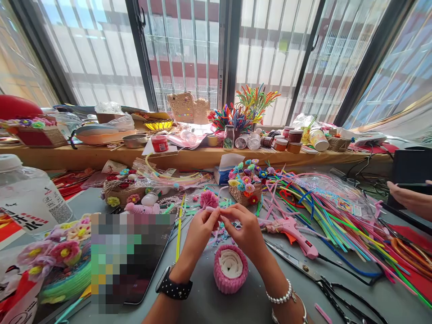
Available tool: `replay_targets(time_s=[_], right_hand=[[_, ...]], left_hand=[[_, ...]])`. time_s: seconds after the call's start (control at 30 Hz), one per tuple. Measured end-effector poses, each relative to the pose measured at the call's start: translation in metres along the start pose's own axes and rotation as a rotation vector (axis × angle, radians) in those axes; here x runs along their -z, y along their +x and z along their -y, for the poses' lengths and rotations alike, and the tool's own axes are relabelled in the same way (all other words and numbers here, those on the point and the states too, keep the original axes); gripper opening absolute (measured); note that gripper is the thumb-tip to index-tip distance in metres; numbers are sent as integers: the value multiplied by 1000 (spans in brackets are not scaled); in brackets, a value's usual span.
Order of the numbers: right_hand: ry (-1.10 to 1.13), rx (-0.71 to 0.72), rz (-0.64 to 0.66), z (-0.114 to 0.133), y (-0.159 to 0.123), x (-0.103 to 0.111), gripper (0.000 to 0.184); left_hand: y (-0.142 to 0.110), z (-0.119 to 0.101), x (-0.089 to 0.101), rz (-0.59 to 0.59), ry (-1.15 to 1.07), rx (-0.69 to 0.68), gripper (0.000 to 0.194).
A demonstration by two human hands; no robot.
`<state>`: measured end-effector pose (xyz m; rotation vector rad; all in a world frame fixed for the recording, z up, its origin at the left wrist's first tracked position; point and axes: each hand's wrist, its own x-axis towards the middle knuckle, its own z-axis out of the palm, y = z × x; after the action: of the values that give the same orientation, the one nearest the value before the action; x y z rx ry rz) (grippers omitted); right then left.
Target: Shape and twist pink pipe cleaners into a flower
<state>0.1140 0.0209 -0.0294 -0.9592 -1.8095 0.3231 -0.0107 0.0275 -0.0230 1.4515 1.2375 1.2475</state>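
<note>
My left hand (203, 227) and my right hand (243, 226) meet at the fingertips over the middle of the table. Both are closed in a pinch on a pale pink pipe cleaner (220, 196), mostly covered by the fingers. Just below them stands a small round pot (231, 288) of ribbed pink fuzzy stems, with a white coil (231, 263) inside. Behind the fingertips sits a dark pink pompom-like flower (209, 199). To the right of my right hand lies a pink glue gun (293, 233); large scissors (305, 268) rest open below it.
A tablet (153, 265) with a blurred screen lies left. Bundled pipe cleaners (324, 216) spread across the right. A basket of fuzzy flowers (248, 191) stands behind my hands, a large bottle (29, 193) far left. Another person's hand (410, 198) shows at the right edge.
</note>
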Motion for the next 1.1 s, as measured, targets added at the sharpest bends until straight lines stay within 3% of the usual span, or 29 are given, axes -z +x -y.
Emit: replay_targets(time_s=[0.23, 0.57, 0.9, 1.1], right_hand=[[131, -119, 87, -7, 2, 7, 16], [-60, -34, 3, -4, 0, 1, 12], [-301, 142, -65, -2, -4, -5, 16], [-269, 232, -126, -2, -5, -3, 17]], left_hand=[[-1, 1, 2, 30, 147, -67, 29], [0, 1, 2, 23, 154, 0, 32], [-1, -1, 0, 67, -239, 170, 29], [-3, -3, 0, 58, -288, 175, 26]])
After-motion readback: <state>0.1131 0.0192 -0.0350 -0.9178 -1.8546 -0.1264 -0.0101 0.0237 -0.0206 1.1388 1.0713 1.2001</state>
